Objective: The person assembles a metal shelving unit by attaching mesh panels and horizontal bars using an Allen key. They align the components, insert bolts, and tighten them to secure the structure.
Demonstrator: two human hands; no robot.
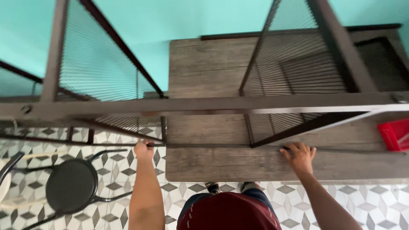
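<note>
Left hand (143,150) fingers clamp the shelf frame (128,142); right hand (299,156) fingers lie spread on the wooden shelf (238,164); shelf unit stands upright, a stool (71,185) below-left of them

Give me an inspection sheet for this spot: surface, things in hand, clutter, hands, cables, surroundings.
Surface: grey wooden shelf board, seen from above, bare where it shows.
Things in hand: dark metal shelf frame with wire mesh panels; a thin lower bar runs left from the board.
Clutter: one red object at the right edge, cut off by the picture.
Hands: left hand closed around the thin bar; right hand spread flat on the board's edge.
Cables: nothing seen.
Surroundings: turquoise wall, patterned tile floor, black round stool at left.
</note>
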